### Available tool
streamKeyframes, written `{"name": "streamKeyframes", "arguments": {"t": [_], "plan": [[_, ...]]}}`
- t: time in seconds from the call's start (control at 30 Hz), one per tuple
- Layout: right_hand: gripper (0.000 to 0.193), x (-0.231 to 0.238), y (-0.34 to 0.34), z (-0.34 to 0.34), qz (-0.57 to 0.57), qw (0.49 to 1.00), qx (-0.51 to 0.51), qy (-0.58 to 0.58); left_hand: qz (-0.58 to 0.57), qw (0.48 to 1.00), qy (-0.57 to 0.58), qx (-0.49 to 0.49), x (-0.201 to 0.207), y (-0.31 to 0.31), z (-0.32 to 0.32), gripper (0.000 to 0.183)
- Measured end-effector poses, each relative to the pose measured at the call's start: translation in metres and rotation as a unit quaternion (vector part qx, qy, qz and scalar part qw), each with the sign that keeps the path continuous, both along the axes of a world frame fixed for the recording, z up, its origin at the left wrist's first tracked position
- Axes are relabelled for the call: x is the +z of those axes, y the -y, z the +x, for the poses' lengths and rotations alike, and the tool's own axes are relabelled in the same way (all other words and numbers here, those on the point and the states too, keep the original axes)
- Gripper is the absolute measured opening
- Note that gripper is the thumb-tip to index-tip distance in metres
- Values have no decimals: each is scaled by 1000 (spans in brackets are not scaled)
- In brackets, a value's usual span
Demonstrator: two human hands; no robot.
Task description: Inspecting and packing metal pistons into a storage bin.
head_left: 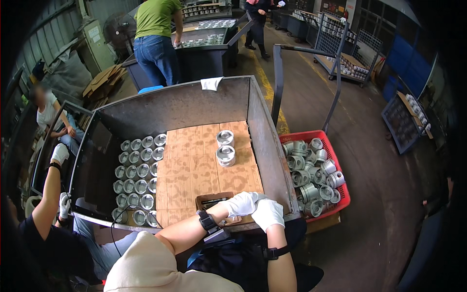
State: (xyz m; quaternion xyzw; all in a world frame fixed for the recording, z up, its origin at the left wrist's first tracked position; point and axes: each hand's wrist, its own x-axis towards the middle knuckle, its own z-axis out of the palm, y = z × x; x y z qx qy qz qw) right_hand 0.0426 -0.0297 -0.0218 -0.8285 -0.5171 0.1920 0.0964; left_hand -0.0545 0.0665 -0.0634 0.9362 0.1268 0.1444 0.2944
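My left hand (pixel 241 204) and my right hand (pixel 268 214), both in white gloves, meet over the near right edge of a metal bin (pixel 180 103). Their fingers are bent in toward each other and touching; whatever is between them is hidden. Beneath my left hand is a small cardboard box (pixel 200 200) with dark items inside, partly covered by my wrist. On the brown cardboard sheet (pixel 189 165) two silver pistons (pixel 225 156) stand one behind the other, beyond my hands. Rows of similar pistons (pixel 142 170) stand along the bin's left side.
A red crate (pixel 345 197) heaped with pistons stands right of the bin, below a trolley handle (pixel 277 82). At the left, a co-worker's gloved hand (pixel 60 154) rests near a dark frame. A white cloth (pixel 211 83) hangs on the far rim. Other people are farther off.
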Motion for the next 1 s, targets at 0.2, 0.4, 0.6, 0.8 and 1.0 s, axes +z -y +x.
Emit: {"name": "streamKeyframes", "arguments": {"t": [0.2, 0.4, 0.6, 0.8, 1.0], "plan": [[24, 3, -4, -2, -10, 1000, 2, 2, 149, 984, 97, -4, -15, -3, -2, 35], [23, 4, -4, -2, 9, 1000, 5, 10, 54, 989, -138, 15, -14, -7, 3, 36], [21, 0, 3, 7, -16, 1000, 8, -4, -99, 993, -28, -58, 13, -5, 9, 38], [16, -10, 1, -3, 100, 992, -41, -65, -135, 986, -95, 3, 50, 6, 8, 33], [15, -2, 8, -1, 123, 987, -45, -91, -130, 989, -67, -19, 12, -3, 9, 30]]}}
